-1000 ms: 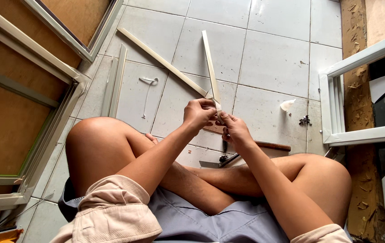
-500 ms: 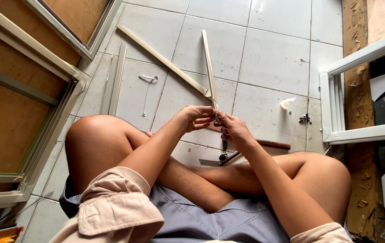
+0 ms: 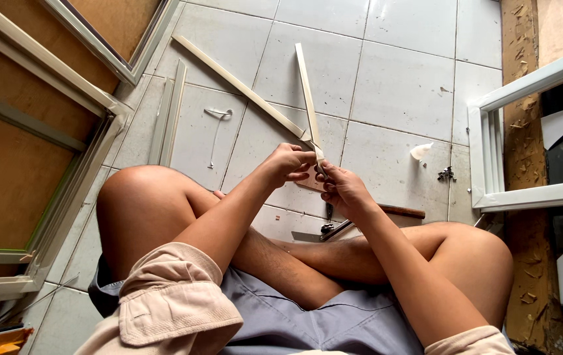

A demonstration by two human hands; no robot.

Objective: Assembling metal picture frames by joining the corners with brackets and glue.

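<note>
I sit cross-legged on a white tiled floor. A thin pale strip (image 3: 307, 92) rises away from my hands toward the far tiles. My left hand (image 3: 288, 163) is closed around its near end, and my right hand (image 3: 342, 189) grips the same end just below. A second long pale strip (image 3: 235, 82) lies diagonally on the floor and runs in behind my hands. A small flat brown piece (image 3: 307, 181) shows between my hands. Beyond my crossed legs lies a dark metal tool (image 3: 327, 228).
Framed panels with brown board (image 3: 45, 131) lean at the left. Two more strips (image 3: 168, 112) lie beside them. A white frame (image 3: 492, 164) stands at the right, with small dark screws (image 3: 446, 174) and a scrap of white paper (image 3: 421, 151) on the tiles nearby.
My hands have dropped slightly and drawn closer together on the strip's near end. The strip has stayed pointing away from me.
</note>
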